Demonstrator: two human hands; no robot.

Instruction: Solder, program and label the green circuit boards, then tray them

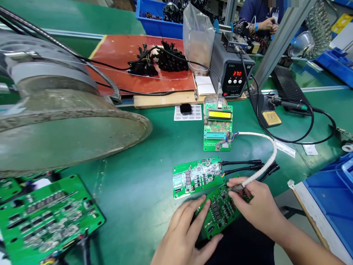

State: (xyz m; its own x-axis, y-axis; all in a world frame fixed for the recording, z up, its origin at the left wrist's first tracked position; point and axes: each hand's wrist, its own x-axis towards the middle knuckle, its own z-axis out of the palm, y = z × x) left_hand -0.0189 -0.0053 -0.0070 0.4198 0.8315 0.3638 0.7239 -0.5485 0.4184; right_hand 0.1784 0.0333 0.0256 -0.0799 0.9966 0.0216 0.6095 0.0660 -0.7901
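My left hand (186, 232) holds a green circuit board (224, 209) by its left end, fingers at the upper edge and thumb at the lower. The board tilts at the table's front edge and carries a digit display. Between thumb and fingers, my right hand (260, 204) pinches a programming connector (236, 188) against the board's upper part; its tip is hidden. From it a white sleeved cable (271, 147) curves to a small programmer board (217, 127) with a lit yellow screen. A second circuit board (197, 177) with black leads lies just beyond my hands.
A large lamp-like hood (68, 140) juts in from the left, above more circuit boards (49, 213). Behind stand a soldering station (233, 70) reading 370, its iron (292, 105), and black cable bundles (171, 57) on a red mat. Blue bins (331, 187) sit right; a person works opposite.
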